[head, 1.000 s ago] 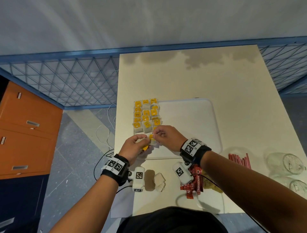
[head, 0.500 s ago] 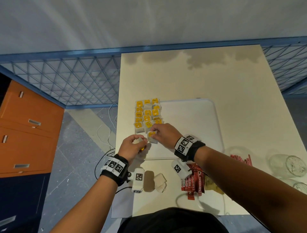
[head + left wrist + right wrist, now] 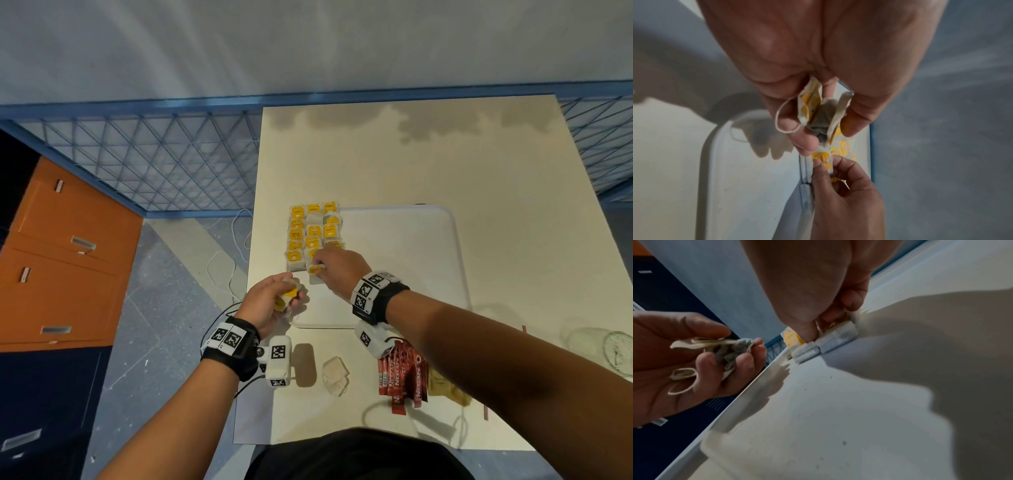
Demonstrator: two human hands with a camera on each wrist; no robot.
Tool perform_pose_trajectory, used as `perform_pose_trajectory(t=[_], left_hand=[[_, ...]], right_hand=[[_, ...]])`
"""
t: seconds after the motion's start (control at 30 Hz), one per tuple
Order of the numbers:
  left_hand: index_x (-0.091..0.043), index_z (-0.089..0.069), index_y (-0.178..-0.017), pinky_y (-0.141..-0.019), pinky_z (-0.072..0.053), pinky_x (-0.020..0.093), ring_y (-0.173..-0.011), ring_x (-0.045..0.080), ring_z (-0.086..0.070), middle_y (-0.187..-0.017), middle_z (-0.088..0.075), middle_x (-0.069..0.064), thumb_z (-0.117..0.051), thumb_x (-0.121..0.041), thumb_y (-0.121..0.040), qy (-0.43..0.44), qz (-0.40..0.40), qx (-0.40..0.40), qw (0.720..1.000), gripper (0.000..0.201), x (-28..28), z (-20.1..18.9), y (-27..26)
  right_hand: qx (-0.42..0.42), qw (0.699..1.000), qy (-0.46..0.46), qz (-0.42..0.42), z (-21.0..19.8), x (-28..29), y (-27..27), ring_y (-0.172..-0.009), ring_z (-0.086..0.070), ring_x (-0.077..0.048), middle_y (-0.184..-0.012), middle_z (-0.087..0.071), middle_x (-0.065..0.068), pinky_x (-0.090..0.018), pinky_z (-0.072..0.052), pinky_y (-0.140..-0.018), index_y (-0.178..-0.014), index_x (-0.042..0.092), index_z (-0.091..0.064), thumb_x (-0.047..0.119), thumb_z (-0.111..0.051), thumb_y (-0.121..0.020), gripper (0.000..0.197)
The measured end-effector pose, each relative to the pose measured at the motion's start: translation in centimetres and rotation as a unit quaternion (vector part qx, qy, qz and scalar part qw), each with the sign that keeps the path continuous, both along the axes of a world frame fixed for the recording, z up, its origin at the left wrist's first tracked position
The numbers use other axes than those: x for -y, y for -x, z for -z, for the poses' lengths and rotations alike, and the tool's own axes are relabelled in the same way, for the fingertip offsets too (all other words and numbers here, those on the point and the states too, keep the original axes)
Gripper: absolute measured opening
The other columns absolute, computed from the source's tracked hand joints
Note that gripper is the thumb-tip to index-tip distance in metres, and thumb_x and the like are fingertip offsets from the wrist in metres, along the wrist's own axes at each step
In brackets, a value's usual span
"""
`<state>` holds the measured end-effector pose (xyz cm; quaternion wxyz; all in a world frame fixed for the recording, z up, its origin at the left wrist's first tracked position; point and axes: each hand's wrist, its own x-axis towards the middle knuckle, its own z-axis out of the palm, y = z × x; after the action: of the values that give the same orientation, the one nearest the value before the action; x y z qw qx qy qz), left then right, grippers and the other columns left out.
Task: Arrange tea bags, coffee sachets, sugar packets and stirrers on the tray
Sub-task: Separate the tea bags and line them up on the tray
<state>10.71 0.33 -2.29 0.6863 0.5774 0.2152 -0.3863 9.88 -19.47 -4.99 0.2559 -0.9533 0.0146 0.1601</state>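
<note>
A white tray [image 3: 404,260] lies on the cream table, with several yellow-tagged tea bags [image 3: 313,233] laid in rows along its left side. My right hand [image 3: 320,269] pinches one tea bag [image 3: 835,335] and holds it down on the tray at the near end of the rows. My left hand [image 3: 286,294] hovers just left of the tray's near corner and grips a small bunch of tea bags [image 3: 820,110] with strings looping out. Red coffee sachets [image 3: 402,377] lie on the table near me.
A loose pale tea bag [image 3: 335,375] lies on the table near the front edge. Clear glasses [image 3: 603,349] stand at the right edge, with red stirrers partly hidden behind my right forearm. A blue mesh fence and an orange cabinet [image 3: 61,260] stand to the left.
My hands have parted. The right hand moved away from me onto the tray with one tea bag, while the left stayed near the tray corner holding the rest.
</note>
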Motion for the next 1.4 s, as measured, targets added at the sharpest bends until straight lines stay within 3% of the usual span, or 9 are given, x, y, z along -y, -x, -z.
perform_pose_trajectory(t=[0.17,0.33,0.43,0.53,0.67,0.77,0.9,1.1,1.4], left_hand=[[-0.001,-0.057,-0.124,-0.055,-0.057,0.026,-0.081,0.034,-0.069,-0.089,-0.072,0.021,-0.042,0.016,-0.090,0.034,-0.002,-0.006,0.999,0.040,-0.1,-0.3,0.1],[-0.001,-0.055,-0.131,-0.098,-0.052,0.058,-0.095,0.043,-0.067,-0.098,-0.068,0.027,-0.049,0.019,-0.091,0.055,0.035,0.020,0.998,0.044,-0.1,0.4,0.3],[-0.002,-0.056,-0.127,-0.075,-0.061,0.040,-0.088,0.039,-0.067,-0.095,-0.068,0.025,-0.054,0.013,-0.094,0.041,0.053,0.042,0.997,0.036,0.0,0.3,0.3],[-0.007,-0.059,-0.127,-0.060,-0.049,0.027,-0.070,0.025,-0.067,-0.093,-0.070,0.017,-0.065,0.004,-0.093,-0.005,0.097,0.079,0.992,0.036,0.1,0.4,0.2],[-0.011,-0.063,-0.124,-0.061,-0.055,0.026,-0.076,0.026,-0.066,-0.096,-0.071,0.013,-0.073,0.006,-0.086,-0.010,0.130,0.108,0.986,0.043,0.5,0.2,0.1],[-0.010,-0.062,-0.124,-0.065,-0.056,0.028,-0.089,0.031,-0.069,-0.106,-0.071,0.017,-0.074,0.006,-0.085,-0.003,0.155,0.120,0.980,0.044,0.7,0.0,0.2],[-0.007,-0.057,-0.130,-0.066,-0.053,0.028,-0.088,0.026,-0.072,-0.107,-0.072,0.018,-0.072,0.008,-0.085,0.019,0.163,0.113,0.980,0.050,1.0,-0.1,0.5],[-0.011,-0.062,-0.114,-0.062,-0.055,0.022,-0.079,0.023,-0.072,-0.096,-0.071,0.015,-0.065,0.016,-0.085,0.040,0.122,0.085,0.988,0.040,1.2,-0.4,0.8],[-0.001,-0.069,-0.104,-0.052,-0.044,0.023,-0.063,0.019,-0.058,-0.076,-0.067,0.013,-0.076,-0.015,-0.088,-0.043,0.125,0.130,0.983,0.022,1.4,0.4,1.4]], right_hand=[[0.018,1.000,0.006,0.011,0.2,0.0,-0.2,-0.088,-0.064,-0.031,-0.123,-0.051,0.002,-0.039,-0.051,-0.074,-0.117,0.024,-0.056,0.028,-0.058,-0.099,0.019],[0.028,0.998,-0.048,0.033,-1.2,-0.1,0.5,-0.094,-0.064,-0.028,-0.130,-0.051,0.004,-0.038,-0.052,-0.079,-0.127,0.025,-0.053,0.035,-0.058,-0.099,0.030],[0.033,0.994,-0.104,0.026,-2.0,-0.4,1.2,-0.098,-0.063,-0.019,-0.120,-0.055,0.008,-0.042,-0.053,-0.085,-0.120,0.029,-0.059,0.038,-0.055,-0.100,0.022],[0.021,0.985,-0.173,-0.004,-2.6,-0.5,2.1,-0.098,-0.058,-0.014,-0.109,-0.058,0.008,-0.037,-0.049,-0.087,-0.119,0.028,-0.066,0.029,-0.054,-0.102,0.021],[-0.014,0.971,-0.234,-0.037,-3.8,-0.2,3.0,-0.103,-0.056,-0.013,-0.106,-0.059,0.007,-0.034,-0.045,-0.093,-0.132,0.034,-0.064,0.020,-0.053,-0.102,0.036],[-0.036,0.964,-0.259,-0.057,-5.1,0.2,3.6,-0.107,-0.056,-0.012,-0.105,-0.063,0.010,-0.029,-0.042,-0.095,-0.137,0.023,-0.063,0.007,-0.054,-0.100,0.041],[-0.018,0.974,-0.224,-0.011,-4.1,0.7,4.1,-0.103,-0.058,-0.014,-0.106,-0.059,0.008,-0.037,-0.046,-0.096,-0.121,0.020,-0.071,0.018,-0.064,-0.097,0.025],[0.020,0.970,-0.235,0.050,-3.1,1.3,4.9,-0.078,-0.054,0.004,-0.091,-0.058,0.016,-0.022,-0.042,-0.073,-0.095,0.028,-0.065,0.027,-0.070,-0.094,0.005],[-0.008,0.940,-0.299,0.164,-2.7,0.3,6.7,-0.056,-0.059,-0.001,-0.066,-0.063,0.022,-0.031,-0.050,-0.062,-0.084,0.027,-0.063,0.039,-0.067,-0.092,0.015]])
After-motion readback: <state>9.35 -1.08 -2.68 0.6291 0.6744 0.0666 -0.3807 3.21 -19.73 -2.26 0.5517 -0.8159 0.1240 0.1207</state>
